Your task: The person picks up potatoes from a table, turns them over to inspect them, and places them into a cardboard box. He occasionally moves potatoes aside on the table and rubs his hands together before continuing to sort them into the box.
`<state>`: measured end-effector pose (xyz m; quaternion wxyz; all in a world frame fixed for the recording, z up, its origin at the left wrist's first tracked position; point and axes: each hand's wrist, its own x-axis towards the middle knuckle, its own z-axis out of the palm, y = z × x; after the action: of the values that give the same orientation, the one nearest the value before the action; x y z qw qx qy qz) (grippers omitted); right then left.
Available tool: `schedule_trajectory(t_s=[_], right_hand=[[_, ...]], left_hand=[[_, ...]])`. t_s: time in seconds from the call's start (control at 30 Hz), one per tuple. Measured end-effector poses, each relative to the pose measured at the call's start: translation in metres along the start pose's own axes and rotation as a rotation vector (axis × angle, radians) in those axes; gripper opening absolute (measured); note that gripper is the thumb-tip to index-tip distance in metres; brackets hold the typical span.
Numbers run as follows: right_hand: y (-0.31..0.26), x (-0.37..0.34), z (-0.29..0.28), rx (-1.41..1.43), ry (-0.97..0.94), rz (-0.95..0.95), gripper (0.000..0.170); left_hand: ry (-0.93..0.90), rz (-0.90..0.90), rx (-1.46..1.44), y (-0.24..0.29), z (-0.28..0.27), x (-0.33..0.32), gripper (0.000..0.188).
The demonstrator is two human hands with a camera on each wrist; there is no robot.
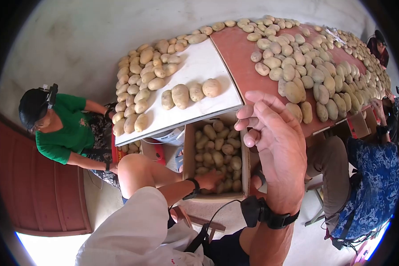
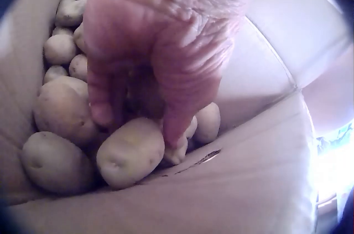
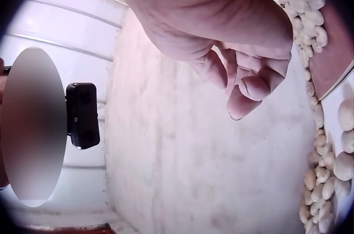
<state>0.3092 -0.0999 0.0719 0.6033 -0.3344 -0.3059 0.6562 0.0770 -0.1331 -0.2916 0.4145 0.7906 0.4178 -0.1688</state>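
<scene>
My left hand [image 1: 208,179] reaches into a cardboard box [image 1: 189,155] of potatoes [image 1: 217,158]. In the left wrist view the hand [image 2: 160,40] points down near the box wall [image 2: 238,190], thumb and fingers spread on either side behind a pale potato [image 2: 131,152]; whether anything lies under the palm is hidden. My right hand [image 1: 277,137] is raised in front of the tabletop with its fingers loosely bent and nothing in them. The right wrist view also has this hand [image 3: 238,51] empty, against the pale wall.
Four potatoes lie apart on the white board [image 1: 204,57], with piled potatoes [image 1: 146,66] on its left. Many more cover the red board [image 1: 241,57]. A person in green [image 1: 66,128] sits at the left; a person in blue [image 1: 370,181] is at the right.
</scene>
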Motion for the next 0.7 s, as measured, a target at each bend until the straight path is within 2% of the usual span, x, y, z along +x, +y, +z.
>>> schedule_trajectory(t_s=[0.03, 0.1, 0.13, 0.2, 0.33, 0.4, 0.43, 0.47, 0.53, 0.57, 0.63, 0.67, 0.7], right_hand=[[-0.001, 0.000, -0.001, 0.003, 0.013, 0.001, 0.027], [-0.001, 0.002, -0.001, 0.000, 0.017, -0.013, 0.027], [0.000, 0.003, -0.002, 0.002, 0.015, -0.023, 0.027], [0.002, 0.003, -0.004, 0.012, 0.014, -0.010, 0.027], [0.004, 0.005, -0.007, 0.013, -0.014, -0.055, 0.025], [0.004, 0.006, -0.008, 0.032, -0.012, -0.044, 0.024], [0.003, 0.006, -0.008, 0.043, -0.010, -0.042, 0.024], [0.003, 0.005, -0.007, 0.039, 0.000, -0.052, 0.024], [0.004, 0.006, -0.006, 0.064, -0.011, -0.030, 0.024], [0.004, 0.006, -0.006, 0.071, -0.021, -0.035, 0.024], [0.004, 0.006, -0.005, 0.075, -0.017, -0.033, 0.024], [0.005, 0.006, -0.005, 0.083, -0.022, -0.021, 0.025], [0.006, 0.005, -0.007, 0.089, -0.025, -0.022, 0.026]], left_hand=[[-0.005, 0.005, -0.001, -0.015, 0.008, 0.009, 0.077], [0.071, 0.124, 0.002, -0.053, 0.035, 0.029, 0.086], [0.057, 0.123, -0.006, -0.035, 0.022, 0.019, 0.086], [-0.018, -0.081, 0.049, -0.007, -0.006, 0.007, 0.068], [0.082, -0.027, -0.028, -0.019, -0.007, 0.006, 0.064], [0.079, 0.018, 0.020, -0.028, -0.002, 0.009, 0.075], [0.036, -0.044, -0.005, -0.007, -0.017, 0.003, 0.075], [0.032, -0.032, 0.002, 0.000, -0.021, 0.004, 0.075], [-0.137, -0.273, 0.026, 0.009, -0.023, 0.007, 0.065], [-0.142, -0.262, 0.035, 0.004, -0.015, 0.013, 0.065], [-0.137, -0.075, 0.170, -0.009, 0.003, 0.020, 0.072], [-0.137, -0.066, 0.174, -0.012, 0.003, 0.023, 0.072], [-0.256, -0.065, 0.116, -0.008, -0.003, 0.022, 0.075]])
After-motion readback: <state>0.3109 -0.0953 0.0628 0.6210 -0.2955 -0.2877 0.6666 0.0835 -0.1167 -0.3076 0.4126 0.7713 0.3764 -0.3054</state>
